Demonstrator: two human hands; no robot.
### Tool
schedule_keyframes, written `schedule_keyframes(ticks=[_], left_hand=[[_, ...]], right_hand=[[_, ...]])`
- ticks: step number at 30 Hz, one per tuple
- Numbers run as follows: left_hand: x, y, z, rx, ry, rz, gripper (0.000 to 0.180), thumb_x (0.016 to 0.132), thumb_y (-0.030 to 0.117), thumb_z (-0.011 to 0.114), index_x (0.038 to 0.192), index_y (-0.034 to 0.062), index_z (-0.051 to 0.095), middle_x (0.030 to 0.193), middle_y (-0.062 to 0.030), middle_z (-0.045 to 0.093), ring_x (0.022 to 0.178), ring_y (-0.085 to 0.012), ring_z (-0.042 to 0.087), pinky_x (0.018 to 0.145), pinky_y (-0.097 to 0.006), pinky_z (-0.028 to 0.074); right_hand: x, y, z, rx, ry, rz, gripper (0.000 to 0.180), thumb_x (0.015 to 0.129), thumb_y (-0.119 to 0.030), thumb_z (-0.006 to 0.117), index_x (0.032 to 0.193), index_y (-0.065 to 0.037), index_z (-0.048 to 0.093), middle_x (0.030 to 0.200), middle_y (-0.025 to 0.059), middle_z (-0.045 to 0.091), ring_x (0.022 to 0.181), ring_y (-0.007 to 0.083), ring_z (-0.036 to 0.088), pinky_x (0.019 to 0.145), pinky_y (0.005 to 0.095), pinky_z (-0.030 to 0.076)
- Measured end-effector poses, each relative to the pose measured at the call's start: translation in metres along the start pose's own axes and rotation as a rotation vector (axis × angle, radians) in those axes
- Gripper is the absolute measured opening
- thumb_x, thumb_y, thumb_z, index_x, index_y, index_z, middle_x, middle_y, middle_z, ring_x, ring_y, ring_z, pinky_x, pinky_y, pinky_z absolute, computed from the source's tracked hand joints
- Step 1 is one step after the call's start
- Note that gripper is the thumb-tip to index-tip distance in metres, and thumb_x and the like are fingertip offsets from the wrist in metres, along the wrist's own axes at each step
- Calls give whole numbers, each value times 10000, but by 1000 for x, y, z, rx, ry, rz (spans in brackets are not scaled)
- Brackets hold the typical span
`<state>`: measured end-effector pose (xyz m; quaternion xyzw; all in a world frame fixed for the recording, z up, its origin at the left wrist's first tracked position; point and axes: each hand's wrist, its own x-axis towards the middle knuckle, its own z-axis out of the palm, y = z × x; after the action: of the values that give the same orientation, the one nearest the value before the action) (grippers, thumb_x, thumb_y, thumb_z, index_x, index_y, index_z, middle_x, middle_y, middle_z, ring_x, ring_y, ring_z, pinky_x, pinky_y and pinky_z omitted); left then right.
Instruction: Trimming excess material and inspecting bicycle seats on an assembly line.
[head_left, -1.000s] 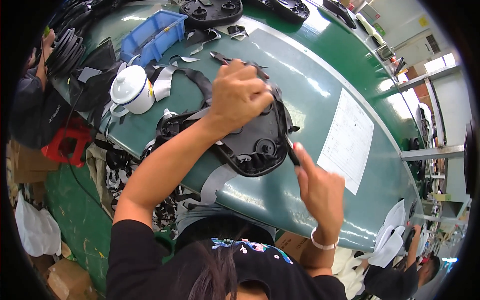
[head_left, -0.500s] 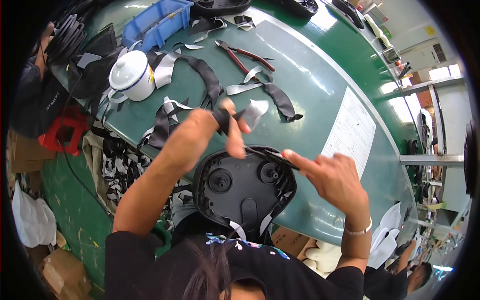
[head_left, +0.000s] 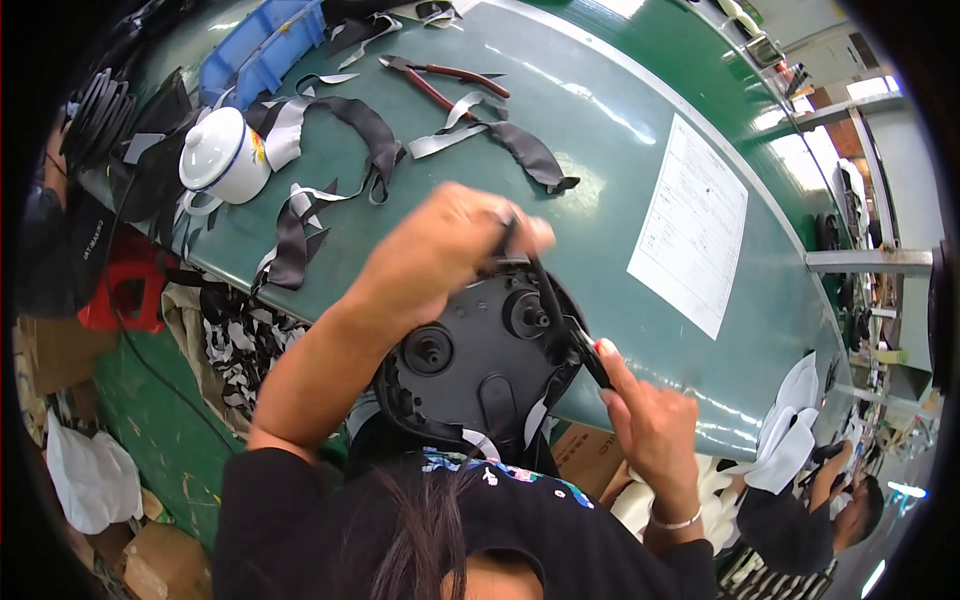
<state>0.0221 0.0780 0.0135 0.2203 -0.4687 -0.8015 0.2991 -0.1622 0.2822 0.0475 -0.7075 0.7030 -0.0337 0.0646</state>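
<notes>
A rounded black plastic shell (head_left: 463,375) with two round posts leans against the table's near edge in front of me. My left hand (head_left: 465,235), smeared by motion, is closed on a black fabric strip (head_left: 545,285) above the shell's far edge. The strip is drawn taut down toward the shell's right rim. In my right hand (head_left: 650,420) is a slim dark-handled tool with a metal tip (head_left: 588,355), fingers wrapped round it. Its tip meets the strip at the right rim; its exact kind is unclear. White-backed fabric (head_left: 482,442) shows along the near rim.
On the green table (head_left: 600,180) lie red-handled cutting pliers (head_left: 435,85), black offcuts (head_left: 365,130) and a printed sheet (head_left: 690,225). A white lidded mug (head_left: 228,155) and a blue bin (head_left: 260,55) stand left. Another person (head_left: 800,520) works at far right.
My left hand has moved right and twisted, pulling the strip up over the shell. The right hand with its tool has come down along the right rim. The whole view has shifted slightly.
</notes>
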Motion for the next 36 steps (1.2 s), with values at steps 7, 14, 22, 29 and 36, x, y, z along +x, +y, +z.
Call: schedule_keyframes(ticks=[7, 14, 22, 29, 36], left_hand=[[17, 10, -6, -697, 115, 503, 139, 841, 119, 602, 733, 94, 517, 592, 27, 412, 654, -94, 451, 770, -262, 400], [-3, 20, -27, 195, 440, 454, 228, 788, 240, 687, 801, 27, 608, 814, -49, 613, 669, -166, 536, 707, -292, 433], [23, -7, -69, 893, -8, -12, 254, 858, 230, 650, 748, 3, 627, 665, -11, 540, 673, -85, 502, 619, -258, 415], [81, -16, -39, 1175, 160, 340, 253, 779, -25, 410, 918, 35, 612, 852, -142, 625, 823, -269, 609, 715, -373, 483], [-52, 26, -42, 1065, -501, -56, 265, 776, 90, 606, 1036, 83, 555, 978, -103, 592, 938, -317, 577, 778, -401, 470]], right_hand=[[-58, -28, 19, 699, 9, 487, 488, 856, -99, 611, 1328, -103, 485, 929, 160, 672, 680, 277, 665, 632, 353, 514], [-64, -29, 27, 1147, 14, 602, 489, 889, -129, 589, 1352, -72, 440, 806, 107, 659, 576, 152, 612, 558, 288, 502], [27, 76, 57, 333, 656, 504, 357, 893, -203, 560, 1226, -84, 516, 987, 206, 619, 811, 412, 602, 677, 468, 473], [85, 150, 83, 52, 554, 444, 440, 867, -207, 588, 1289, -114, 506, 1054, 160, 549, 946, 338, 556, 810, 413, 445], [111, 121, 63, 2, 672, 211, 461, 833, -171, 631, 1279, -118, 528, 1176, 133, 520, 1089, 299, 477, 934, 410, 353]])
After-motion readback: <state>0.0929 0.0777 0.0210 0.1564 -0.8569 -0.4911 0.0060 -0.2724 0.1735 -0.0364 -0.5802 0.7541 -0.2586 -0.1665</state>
